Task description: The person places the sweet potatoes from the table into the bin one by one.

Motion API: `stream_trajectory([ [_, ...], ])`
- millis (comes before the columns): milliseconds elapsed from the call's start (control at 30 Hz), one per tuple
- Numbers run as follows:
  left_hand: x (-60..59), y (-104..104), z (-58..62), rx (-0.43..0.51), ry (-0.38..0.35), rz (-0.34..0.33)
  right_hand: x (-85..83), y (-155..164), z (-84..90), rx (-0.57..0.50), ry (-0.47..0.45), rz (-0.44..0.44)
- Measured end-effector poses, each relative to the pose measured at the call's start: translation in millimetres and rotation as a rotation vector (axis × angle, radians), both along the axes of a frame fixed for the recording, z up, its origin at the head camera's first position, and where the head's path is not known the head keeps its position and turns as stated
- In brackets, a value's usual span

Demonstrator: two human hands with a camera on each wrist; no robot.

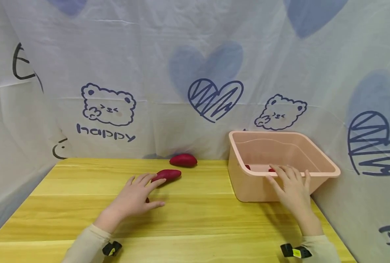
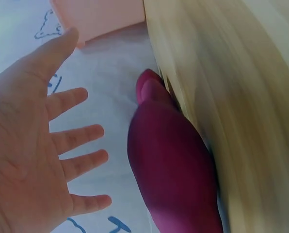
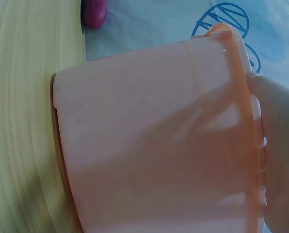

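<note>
In the pink tub (image 1: 316, 171) lie red pieces (image 1: 247, 167), right hand (image 1: 293, 190) fingers draped over its rim, left hand (image 1: 133, 197) fingers spread beside a sweet potato (image 1: 166, 175)

By my left hand (image 1: 133, 197) I saw two magenta sweet potatoes (image 1: 167, 174) on a yellow wood-grain table (image 1: 198, 219). Under my right hand (image 1: 291, 190) sat a pale pink tub (image 1: 247, 182). Beyond both, a white backdrop (image 1: 148, 54) carried navy bears and blue hearts (some scribbled).

Your left hand (image 1: 133, 195) flat and low, fingers spread and straight, palm down, your right hand (image 1: 291, 188) reaching forward, fingers relaxed and draped, both forearms sleeved.
</note>
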State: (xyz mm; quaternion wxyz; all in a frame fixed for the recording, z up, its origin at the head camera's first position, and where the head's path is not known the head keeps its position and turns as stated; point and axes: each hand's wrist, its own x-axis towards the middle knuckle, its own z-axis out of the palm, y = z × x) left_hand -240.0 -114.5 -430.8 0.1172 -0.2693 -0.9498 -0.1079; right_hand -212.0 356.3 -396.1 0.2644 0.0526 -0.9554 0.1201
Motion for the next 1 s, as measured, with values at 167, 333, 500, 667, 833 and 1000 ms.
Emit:
stream_trajectory([
  [167, -1.5, -11, -1.6, 0.006, -0.031, 0.001, -0.4, -1, 2.0, -0.002, -0.007, -0.003],
  [333, -3.6, -22, -0.9, 0.022, -0.086, 0.006, -0.1, -2, 4.5, -0.005, -0.015, -0.003],
  [500, -5.2, -32, 0.9, 0.006, -0.147, 0.014, 0.2, -2, 6.6, -0.007, -0.026, -0.005],
  [667, -5.8, -36, 4.1, -0.011, -0.215, 0.018, 0.7, -2, 7.8, -0.008, -0.025, -0.004],
  [833, -4.8, -39, 4.3, -0.027, -0.28, 0.032, 0.2, -1, 6.3, -0.005, -0.017, 0.001],
  [1000, -4.5, -41, 1.9, -0.038, -0.31, 0.035, 0.2, -2, 5.4, -0.005, -0.004, 0.0],
])
